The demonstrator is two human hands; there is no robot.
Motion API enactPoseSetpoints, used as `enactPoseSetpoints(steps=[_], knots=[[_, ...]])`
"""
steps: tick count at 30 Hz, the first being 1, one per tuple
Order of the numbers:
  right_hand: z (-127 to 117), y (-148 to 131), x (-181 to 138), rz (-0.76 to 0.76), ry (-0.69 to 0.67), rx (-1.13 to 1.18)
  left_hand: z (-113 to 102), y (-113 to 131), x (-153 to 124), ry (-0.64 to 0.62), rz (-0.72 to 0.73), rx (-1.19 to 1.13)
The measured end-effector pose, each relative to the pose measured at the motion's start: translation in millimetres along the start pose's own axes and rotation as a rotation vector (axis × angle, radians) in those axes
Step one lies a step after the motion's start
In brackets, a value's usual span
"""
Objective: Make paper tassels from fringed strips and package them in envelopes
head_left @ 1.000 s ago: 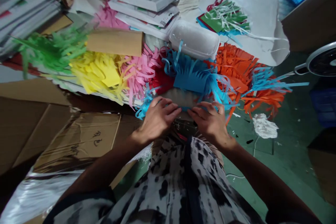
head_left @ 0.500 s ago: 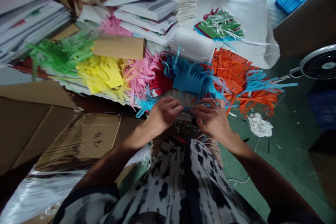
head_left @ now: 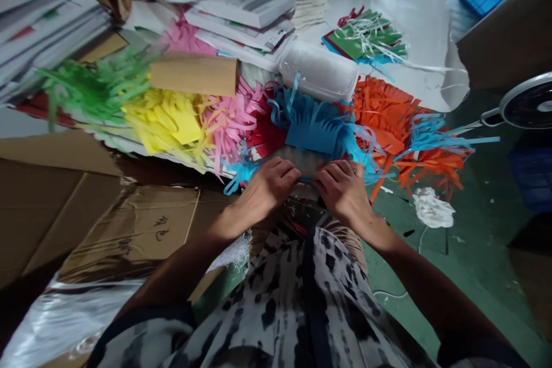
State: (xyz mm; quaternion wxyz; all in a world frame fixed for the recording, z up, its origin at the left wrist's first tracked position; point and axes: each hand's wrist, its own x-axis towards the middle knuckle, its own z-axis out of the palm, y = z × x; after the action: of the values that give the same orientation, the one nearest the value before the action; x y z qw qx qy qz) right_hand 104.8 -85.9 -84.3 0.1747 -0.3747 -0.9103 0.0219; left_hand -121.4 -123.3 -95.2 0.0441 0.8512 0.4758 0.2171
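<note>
My left hand (head_left: pixel 266 187) and my right hand (head_left: pixel 342 190) sit close together at the near edge of a grey card piece (head_left: pixel 297 160), fingers curled and pinching a thin blue paper strip (head_left: pixel 305 179) between them. Just beyond lies a blue fringed paper piece (head_left: pixel 317 126), its cut strips hanging toward my hands. Pink fringed paper (head_left: pixel 233 121) is to its left and orange fringed paper (head_left: pixel 388 121) to its right.
Yellow fringe (head_left: pixel 168 123) and green fringe (head_left: pixel 97 86) lie further left by a brown card (head_left: pixel 194 73). A white plastic box (head_left: pixel 318 72), stacked booklets (head_left: pixel 245 11), flattened cartons (head_left: pixel 86 207), a fan (head_left: pixel 528 100) and crumpled white paper (head_left: pixel 433 207) surround the spot.
Both hands have drawn closer together and curled tighter on the strip at the card's near edge. The camera view shifted slightly.
</note>
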Motion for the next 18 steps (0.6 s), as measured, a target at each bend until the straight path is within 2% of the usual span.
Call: enactPoseSetpoints(steps=[8, 13, 18], knots=[[-10.1, -3.6, 7.6, 0.12, -0.134, -0.018, -21.1, -7.3, 3.1, -0.069, -0.16, -0.024], [-14.3, -7.5, 14.2, 0.173, -0.143, 0.005, -28.7, -13.9, 5.2, -0.106, -0.277, -0.031], [-15.5, -8.3, 11.3, 0.265, -0.163, -0.046, -32.2, -12.7, 10.3, -0.134, -0.334, -0.068]])
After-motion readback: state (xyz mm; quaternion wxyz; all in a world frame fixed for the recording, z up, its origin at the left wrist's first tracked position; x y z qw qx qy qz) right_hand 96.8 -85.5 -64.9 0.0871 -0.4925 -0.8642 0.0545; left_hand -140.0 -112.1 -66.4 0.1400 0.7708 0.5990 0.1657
